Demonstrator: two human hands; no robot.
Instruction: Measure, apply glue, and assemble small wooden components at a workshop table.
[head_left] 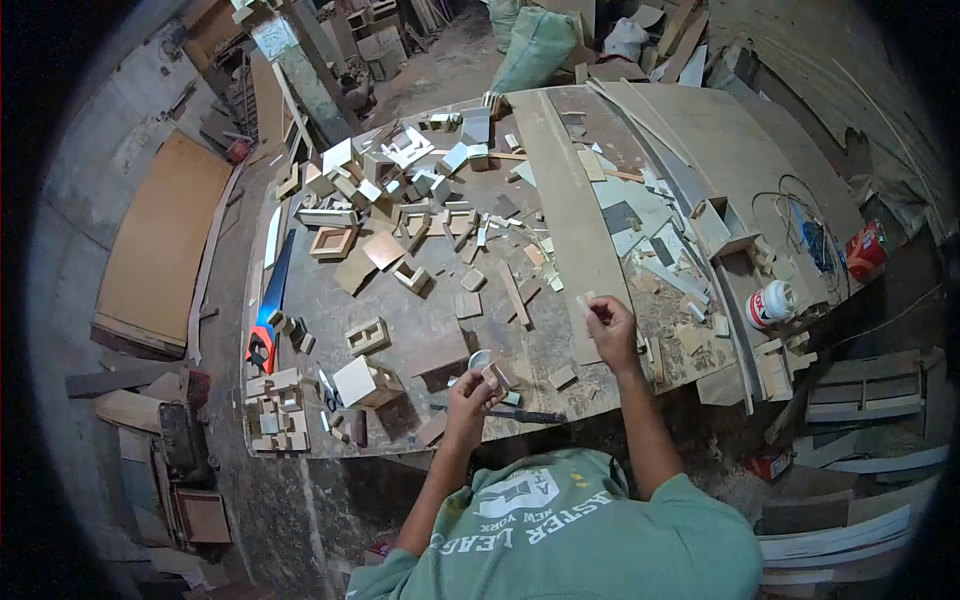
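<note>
My left hand point(468, 400) is closed by the near edge of the table, fingertips pinching a small pale wooden piece point(490, 377). Farther right, my right hand point(614, 334) is raised over the long plywood strip point(556, 190), its thumb and fingers pinched on a small pale sliver point(586, 300). Just beyond my left hand lie a white round object point(480, 358) and a brown board point(440, 362). A dark, long-handled tool point(530, 416) rests between my two forearms. To the left stand a wooden box point(366, 383) and a pair of scissors point(329, 393).
Wooden offcuts and small boxes point(332, 242) crowd the table's left half. A handsaw point(272, 300) lies along the left edge, beside assembled blocks point(278, 415). On the right are a white bottle point(770, 304), a red container point(866, 250) and a metal strip point(735, 335).
</note>
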